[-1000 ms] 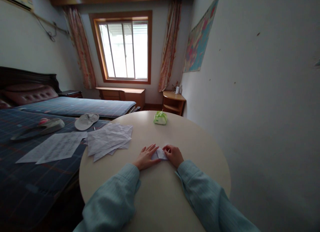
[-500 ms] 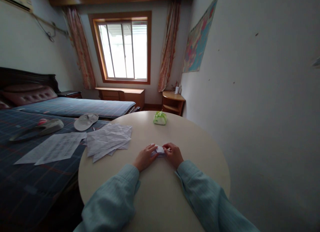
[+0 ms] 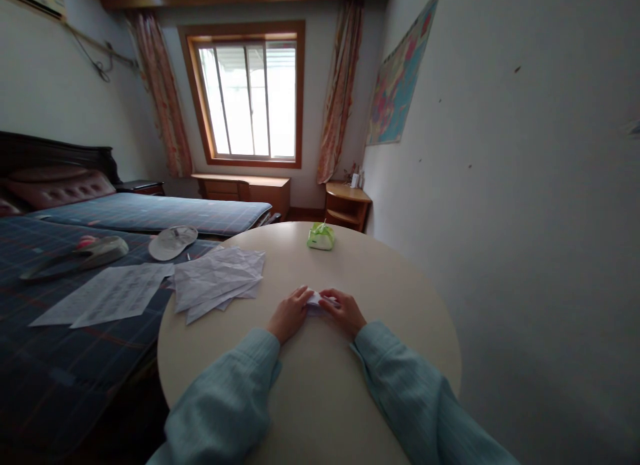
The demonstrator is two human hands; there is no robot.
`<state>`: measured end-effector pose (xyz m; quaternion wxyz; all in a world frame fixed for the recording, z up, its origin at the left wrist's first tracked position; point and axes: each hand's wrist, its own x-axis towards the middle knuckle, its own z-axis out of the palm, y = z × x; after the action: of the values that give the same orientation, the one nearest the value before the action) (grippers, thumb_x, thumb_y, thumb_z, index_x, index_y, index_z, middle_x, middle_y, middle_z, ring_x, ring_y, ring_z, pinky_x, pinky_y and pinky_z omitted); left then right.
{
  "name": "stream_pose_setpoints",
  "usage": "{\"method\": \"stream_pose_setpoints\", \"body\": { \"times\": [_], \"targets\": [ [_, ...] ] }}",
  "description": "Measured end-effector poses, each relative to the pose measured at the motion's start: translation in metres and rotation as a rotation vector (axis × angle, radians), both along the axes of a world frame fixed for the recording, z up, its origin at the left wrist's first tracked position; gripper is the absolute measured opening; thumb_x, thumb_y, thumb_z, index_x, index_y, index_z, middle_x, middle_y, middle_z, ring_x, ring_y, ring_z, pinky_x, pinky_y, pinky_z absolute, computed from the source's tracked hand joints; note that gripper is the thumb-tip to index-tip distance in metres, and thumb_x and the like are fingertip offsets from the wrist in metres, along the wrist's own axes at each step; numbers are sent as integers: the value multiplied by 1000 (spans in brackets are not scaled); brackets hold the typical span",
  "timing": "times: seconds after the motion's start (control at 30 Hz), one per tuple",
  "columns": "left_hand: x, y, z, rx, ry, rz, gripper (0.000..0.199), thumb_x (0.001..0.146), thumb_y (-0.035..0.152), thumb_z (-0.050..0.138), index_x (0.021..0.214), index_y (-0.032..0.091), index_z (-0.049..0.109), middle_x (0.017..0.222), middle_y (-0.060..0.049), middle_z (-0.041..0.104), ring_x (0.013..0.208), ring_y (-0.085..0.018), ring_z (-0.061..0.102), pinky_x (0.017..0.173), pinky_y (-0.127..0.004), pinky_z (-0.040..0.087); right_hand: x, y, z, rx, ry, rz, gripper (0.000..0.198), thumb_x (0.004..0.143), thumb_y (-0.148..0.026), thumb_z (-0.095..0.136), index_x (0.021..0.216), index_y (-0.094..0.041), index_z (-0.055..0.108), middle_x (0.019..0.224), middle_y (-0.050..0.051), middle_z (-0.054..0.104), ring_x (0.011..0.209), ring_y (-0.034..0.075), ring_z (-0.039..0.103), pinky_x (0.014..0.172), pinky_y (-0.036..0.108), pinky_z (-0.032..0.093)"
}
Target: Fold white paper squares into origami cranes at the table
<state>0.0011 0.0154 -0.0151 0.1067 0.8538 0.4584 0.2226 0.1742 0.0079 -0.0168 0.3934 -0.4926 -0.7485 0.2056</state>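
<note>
A small piece of folded white paper (image 3: 313, 299) lies at the middle of the round cream table (image 3: 320, 398), between my two hands. My left hand (image 3: 291, 313) closes on its left side, with the fingers reaching over the edge. From the right, my right hand (image 3: 344, 309) grips the paper, its fingers bent across the top. Much of the paper is covered by the fingers, so its full shape is hidden.
Creased white sheets (image 3: 217, 281) lie at the table's left edge. A green and white tissue pack (image 3: 321, 237) stands at the far side. Left of the table, a bed (image 3: 75, 378) holds printed sheets (image 3: 107, 295) and a pale cap (image 3: 173, 242). A wall (image 3: 540, 265) rises at right.
My right hand has shifted slightly left over the paper, its fingers now covering more of it. The left fingers have drawn in a little. The paper shows less of its top.
</note>
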Motion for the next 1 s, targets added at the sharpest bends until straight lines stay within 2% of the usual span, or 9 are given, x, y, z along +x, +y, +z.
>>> {"method": "stream_pose_setpoints", "body": {
  "times": [0.2, 0.3, 0.4, 0.6, 0.73, 0.87, 1.0],
  "targets": [
    [-1, 2, 1, -23, -111, 144, 43, 76, 8, 34, 113, 22, 49, 126, -4, 46, 110, -17, 48, 93, -29, 38, 0, 3, -3, 77, 116, -19, 42, 66, -40, 60, 101, -20, 52, 100, 6, 61, 89, 17, 58, 79, 34, 47],
    [-1, 2, 2, -9, -179, 192, 44, 76, 7, 33, 113, 22, 50, 125, -4, 47, 109, -17, 48, 93, -30, 38, 0, 5, -5, 57, 230, -49, 56, 64, -38, 61, 114, -21, 40, 109, 9, 56, 90, 17, 58, 73, 33, 50],
    [1, 2, 2, 22, -245, 217, 43, 76, 8, 32, 113, 21, 49, 123, -3, 48, 110, -16, 47, 95, -29, 37, -1, 6, -6, 5, 294, -38, 66, 62, -37, 63, 118, -22, 33, 114, 11, 52, 86, 17, 60, 71, 33, 51],
    [6, -1, 2, 19, -276, 191, 42, 77, 10, 33, 114, 21, 49, 123, -3, 48, 110, -16, 47, 95, -29, 37, -5, 4, -8, -104, 331, 74, 57, 66, -37, 59, 116, -20, 35, 108, 10, 56, 89, 18, 59, 74, 33, 49],
    [9, -5, 3, -9, -254, 150, 41, 77, 11, 35, 114, 21, 49, 124, -3, 48, 111, -16, 47, 95, -30, 37, -7, 3, -8, -173, 294, 66, 54, 66, -31, 59, 115, -17, 38, 97, 8, 61, 84, 17, 61, 75, 33, 48],
    [9, -5, 4, -6, -279, 168, 42, 76, 10, 35, 114, 21, 49, 122, -2, 50, 110, -16, 48, 96, -29, 37, -6, 3, -7, -89, 190, 65, 33, 67, -23, 53, 100, -16, 49, 92, 5, 62, 84, 16, 59, 77, 30, 47],
    [11, -6, 3, 20, -353, 141, 43, 75, 7, 35, 112, 21, 50, 119, -2, 52, 108, -15, 48, 97, -29, 36, -4, 8, -13, -19, 226, 71, 28, 69, -25, 51, 97, -17, 50, 93, 5, 61, 85, 16, 57, 79, 30, 45]
  ]
}}
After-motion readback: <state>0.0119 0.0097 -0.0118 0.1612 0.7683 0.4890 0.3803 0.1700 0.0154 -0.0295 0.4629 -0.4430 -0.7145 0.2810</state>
